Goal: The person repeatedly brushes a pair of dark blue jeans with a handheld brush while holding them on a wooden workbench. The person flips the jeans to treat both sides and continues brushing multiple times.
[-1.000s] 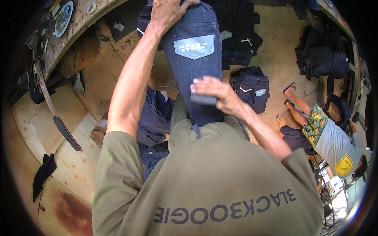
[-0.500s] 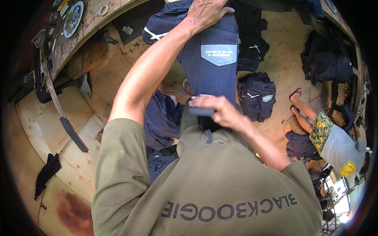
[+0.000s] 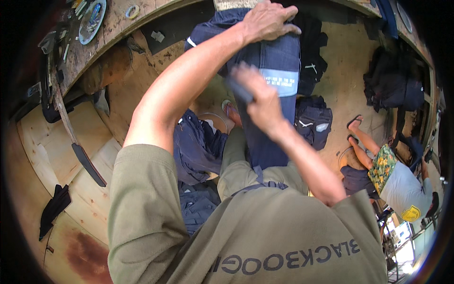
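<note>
A pair of dark blue jeans (image 3: 265, 137) is stretched lengthwise in front of me, with a light blue pocket-shaped patch (image 3: 286, 83) on it. My left hand (image 3: 269, 21) lies on the upper part of the jeans, its fingers spread over the cloth. Blurred by motion, my right hand (image 3: 265, 102) grips a dark grey oblong block (image 3: 240, 90) over the jeans, just left of the patch. Whether the block touches the cloth I cannot tell. Beyond my left hand, a pale, rough-textured end (image 3: 234, 4) shows at the top of the jeans.
Folded dark jeans (image 3: 313, 123) lie on the floor to the right, and a dark blue heap (image 3: 196, 146) is on the left. A wooden bench (image 3: 116, 26) curves along the far left, bearing a plate (image 3: 92, 21) and a tape roll (image 3: 132, 12). Another person (image 3: 402, 184) sits at the right.
My right hand has moved up the jeans with the block, from near my lap to beside the patch. The left hand remains on the upper part of the jeans.
</note>
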### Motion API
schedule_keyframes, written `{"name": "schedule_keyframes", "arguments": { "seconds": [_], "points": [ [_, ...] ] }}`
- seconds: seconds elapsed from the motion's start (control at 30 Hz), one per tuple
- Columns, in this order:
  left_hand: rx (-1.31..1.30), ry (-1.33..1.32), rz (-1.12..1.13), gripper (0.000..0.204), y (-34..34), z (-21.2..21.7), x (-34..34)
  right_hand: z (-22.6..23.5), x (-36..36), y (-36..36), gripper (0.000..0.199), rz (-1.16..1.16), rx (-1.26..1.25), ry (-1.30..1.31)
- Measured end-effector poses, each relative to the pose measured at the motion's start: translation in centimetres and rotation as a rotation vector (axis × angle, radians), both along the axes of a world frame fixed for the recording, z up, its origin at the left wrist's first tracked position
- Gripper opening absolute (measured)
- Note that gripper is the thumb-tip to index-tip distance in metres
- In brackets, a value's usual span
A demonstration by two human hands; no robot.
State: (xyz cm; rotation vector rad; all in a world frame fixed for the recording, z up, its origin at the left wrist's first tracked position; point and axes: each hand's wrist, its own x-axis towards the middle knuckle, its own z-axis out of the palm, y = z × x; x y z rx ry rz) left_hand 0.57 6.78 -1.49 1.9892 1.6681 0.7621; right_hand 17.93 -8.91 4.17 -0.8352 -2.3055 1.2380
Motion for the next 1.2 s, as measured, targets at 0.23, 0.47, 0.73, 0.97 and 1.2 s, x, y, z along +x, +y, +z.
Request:
{"name": "schedule_keyframes", "arguments": {
  "seconds": [0.23, 0.47, 0.73, 0.97, 1.2],
  "points": [
    [-0.01, 0.003, -0.062, 0.046, 0.8, 0.6, -0.9, 0.9, -2.4, 2.5, 0.039, -0.274, -0.185, 0.182],
    [0.12, -0.014, -0.014, 0.047, 0.1, 0.8, -0.6, 0.7, 0.7, -1.0, 0.052, 0.26, -0.335, -0.044],
    [0.127, -0.045, 0.038, 0.047, -0.3, 0.2, -0.1, -1.1, 6.3, -2.1, 0.054, 0.43, -0.13, -0.007],
    [0.127, 0.002, 0.065, 0.05, 0.2, -0.2, -0.1, 0.1, 6.3, -0.4, 0.072, 0.241, -0.261, 0.15],
    [0.119, 0.026, 0.098, 0.051, -0.3, 0.2, 0.5, 0.5, 8.6, 0.1, 0.048, 0.437, -0.658, 0.103]
  ]
}}
